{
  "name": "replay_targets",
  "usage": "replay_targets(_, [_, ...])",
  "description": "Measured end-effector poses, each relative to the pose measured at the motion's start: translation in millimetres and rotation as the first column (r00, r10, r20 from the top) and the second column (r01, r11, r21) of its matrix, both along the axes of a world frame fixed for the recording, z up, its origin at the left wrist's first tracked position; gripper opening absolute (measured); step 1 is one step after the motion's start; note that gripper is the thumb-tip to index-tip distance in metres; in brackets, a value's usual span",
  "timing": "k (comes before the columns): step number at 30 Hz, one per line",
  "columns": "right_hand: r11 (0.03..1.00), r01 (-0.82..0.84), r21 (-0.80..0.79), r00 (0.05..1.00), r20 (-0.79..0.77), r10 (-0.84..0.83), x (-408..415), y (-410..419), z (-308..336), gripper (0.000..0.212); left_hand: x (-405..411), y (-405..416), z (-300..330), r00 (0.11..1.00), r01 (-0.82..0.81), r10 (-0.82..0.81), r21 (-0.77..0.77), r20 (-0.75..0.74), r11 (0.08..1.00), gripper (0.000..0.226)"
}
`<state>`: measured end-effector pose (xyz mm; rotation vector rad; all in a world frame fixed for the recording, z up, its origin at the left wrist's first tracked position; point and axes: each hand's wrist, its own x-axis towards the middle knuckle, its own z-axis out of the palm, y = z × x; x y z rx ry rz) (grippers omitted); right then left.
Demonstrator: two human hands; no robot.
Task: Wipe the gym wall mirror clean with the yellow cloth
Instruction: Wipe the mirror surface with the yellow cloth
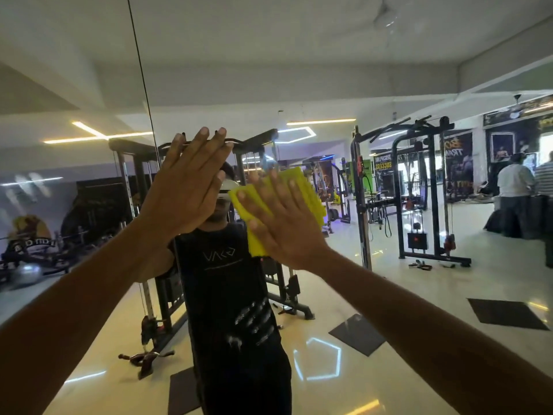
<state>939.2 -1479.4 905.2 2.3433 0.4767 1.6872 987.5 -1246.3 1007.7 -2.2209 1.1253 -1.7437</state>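
Under the straight fingers of the right hand (284, 226) lies the yellow cloth (302, 193), a ribbed, matt woven fabric, soft-looking and folded. Beyond the fingertips of both hands the mirror (389, 70) is smooth, glossy glass with faint smears. Reflected below the fingers, a polished floor (419, 283) shines wetly, and the cable machine (419, 187) shows matt black painted metal

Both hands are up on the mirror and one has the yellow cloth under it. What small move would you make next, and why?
Probably slide the right hand sideways along the mirror, keeping the yellow cloth flat under its straight fingers. The cloth is already pressed to the glass, so a stroke would wipe it, while the left hand rests open beside it as a brace.
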Motion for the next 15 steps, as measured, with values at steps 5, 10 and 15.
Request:
replay_targets(5, [0.928,0.058,0.368,0.991,0.092,-0.099,3.7,-14.2,57.1,0.064,-0.7,7.9,-4.4,1.000,-0.018,0.018,-0.011,-0.003,1.000,0.062])
replay_targets(10, [0.980,-0.043,0.196,0.999,-0.007,0.045,3.3,39.0,-32.6,0.063,-4.1,17.1,-21.2,1.000,-0.022,0.022,-0.028,-0.006,0.999,0.061])
replay_targets(15, [0.975,-0.011,0.221,1.000,0.026,0.005,3.5,17.5,-9.6,0.061,-7.0,27.5,-41.4,0.997,-0.069,0.068,-0.021,-0.045,0.997,0.063])
